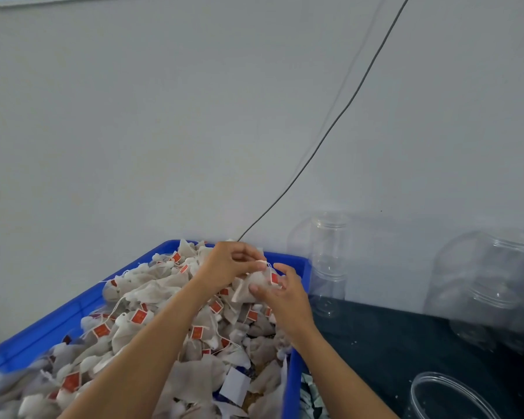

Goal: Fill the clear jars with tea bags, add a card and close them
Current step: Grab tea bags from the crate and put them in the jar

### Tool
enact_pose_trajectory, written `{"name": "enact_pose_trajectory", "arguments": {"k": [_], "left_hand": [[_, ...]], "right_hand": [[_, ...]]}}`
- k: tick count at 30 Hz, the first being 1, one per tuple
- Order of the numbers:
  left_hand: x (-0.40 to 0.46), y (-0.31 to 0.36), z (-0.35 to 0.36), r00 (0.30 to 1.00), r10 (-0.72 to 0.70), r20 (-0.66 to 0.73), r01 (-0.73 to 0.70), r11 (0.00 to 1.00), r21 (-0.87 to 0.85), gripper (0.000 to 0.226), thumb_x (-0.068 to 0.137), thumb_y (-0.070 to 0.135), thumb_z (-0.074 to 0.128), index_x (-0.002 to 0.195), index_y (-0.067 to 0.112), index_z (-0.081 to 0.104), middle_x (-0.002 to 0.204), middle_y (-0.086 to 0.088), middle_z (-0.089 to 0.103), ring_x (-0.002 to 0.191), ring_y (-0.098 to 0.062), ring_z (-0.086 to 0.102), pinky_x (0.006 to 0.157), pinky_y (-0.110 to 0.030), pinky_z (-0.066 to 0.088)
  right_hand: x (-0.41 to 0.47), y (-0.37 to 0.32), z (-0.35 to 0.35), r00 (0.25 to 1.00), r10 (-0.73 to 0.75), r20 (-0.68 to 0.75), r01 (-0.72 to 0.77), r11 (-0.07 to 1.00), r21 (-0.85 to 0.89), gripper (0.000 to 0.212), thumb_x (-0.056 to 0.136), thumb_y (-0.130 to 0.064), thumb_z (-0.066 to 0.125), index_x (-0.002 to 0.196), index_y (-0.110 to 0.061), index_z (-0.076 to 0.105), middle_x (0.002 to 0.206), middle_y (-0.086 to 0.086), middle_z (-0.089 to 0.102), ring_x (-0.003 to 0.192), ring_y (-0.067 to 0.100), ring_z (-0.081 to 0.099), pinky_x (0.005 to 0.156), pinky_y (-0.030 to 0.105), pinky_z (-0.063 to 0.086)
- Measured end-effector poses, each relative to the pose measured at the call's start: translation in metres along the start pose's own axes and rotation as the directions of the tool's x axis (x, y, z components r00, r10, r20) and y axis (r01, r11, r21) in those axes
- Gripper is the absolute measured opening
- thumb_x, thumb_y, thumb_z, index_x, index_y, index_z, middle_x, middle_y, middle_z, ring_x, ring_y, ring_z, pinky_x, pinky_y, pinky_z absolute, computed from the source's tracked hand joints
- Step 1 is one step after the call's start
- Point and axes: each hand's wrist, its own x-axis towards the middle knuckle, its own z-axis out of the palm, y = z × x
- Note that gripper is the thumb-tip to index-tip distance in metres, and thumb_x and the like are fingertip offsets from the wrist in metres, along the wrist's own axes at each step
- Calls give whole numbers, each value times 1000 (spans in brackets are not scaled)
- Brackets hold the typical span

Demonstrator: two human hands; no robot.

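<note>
Head view: we see left hand (229, 263) and right hand (280, 293) pinching one tea bag (254, 284) above blue crate (295, 385); red tags unreadable.

left hand (229, 263) fingers curled, pinching | right hand (285, 293) fingers curled, gripping
</note>
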Motion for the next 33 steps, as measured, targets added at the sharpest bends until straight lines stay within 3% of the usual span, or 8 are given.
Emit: {"name": "enact_pose_trajectory", "arguments": {"k": [7, 10, 15, 17, 20, 26, 30, 33], "left_hand": [[4, -7, 10, 999, -24, 29, 27, 992, -119, 11, 89, 7, 66, 93, -2, 69, 90, -11, 74, 82, -20, 72, 65, -23, 57], [3, -32, 12, 992, -20, -121, 53, 960, 277, 16, 96, 6, 53, 92, 10, 68, 91, -3, 70, 81, -19, 67, 68, -22, 54], [-4, -81, 47, 974, -134, 182, -90, 509, 856, 33, 96, 13, 52, 126, 22, 61, 122, 0, 63, 108, -15, 58, 93, -28, 48], [-4, -92, 57, 975, -85, 203, -164, 336, 928, 39, 95, 16, 53, 134, 21, 53, 132, -3, 54, 120, -19, 50, 96, -32, 43], [-1, -101, 66, 984, -34, 173, -160, 245, 956, 43, 95, 20, 54, 137, 19, 48, 142, -5, 43, 132, -23, 38, 101, -35, 40], [9, -114, 70, 993, 13, 117, -116, 268, 956, 39, 95, 23, 56, 134, 19, 51, 147, -3, 39, 133, -22, 38, 99, -32, 43], [12, -112, 71, 999, 4, 41, -39, 354, 934, 19, 94, 24, 58, 111, 20, 64, 119, 0, 60, 108, -16, 55, 87, -25, 45], [12, -100, 59, 997, 30, -69, 43, 533, 845, 9, 95, 25, 56, 99, 24, 64, 89, 11, 60, 78, -5, 54, 71, -17, 38]], "right_hand": [[0, 8, 1, 1000, 1, 24, 4, 977, -215, 9, 91, -33, 63, 83, -32, 58, 81, -6, 65, 79, 15, 64, 76, 36, 57], [4, 12, 2, 996, 6, -86, -20, 986, -165, 13, 95, -29, 58, 84, -32, 52, 85, -8, 60, 81, 10, 61, 73, 28, 53], [10, 19, 1, 979, 4, -204, -34, 989, -144, 14, 98, -26, 53, 96, -13, 57, 81, -5, 59, 72, 8, 63, 59, 14, 48], [9, 19, 1, 974, 1, -225, -26, 994, -111, 15, 99, -24, 52, 91, -12, 55, 76, -5, 58, 59, 1, 62, 49, 10, 44], [10, 20, 0, 973, -2, -232, -19, 996, -88, 17, 100, -23, 49, 89, -10, 54, 73, -3, 56, 51, -7, 58, 44, 8, 42], [9, 19, 0, 978, -6, -210, -11, 997, -79, 16, 100, -23, 48, 90, -12, 53, 73, -1, 57, 49, -5, 58, 44, 9, 42], [9, 19, 1, 978, -10, -210, -16, 993, -118, 17, 101, -25, 47, 95, -11, 54, 79, 1, 59, 52, 4, 59, 47, 11, 44], [8, 17, 1, 979, -16, -202, -14, 989, -147, 16, 100, -26, 48, 92, -12, 54, 76, -6, 56, 60, 4, 60, 53, 13, 45]]}}
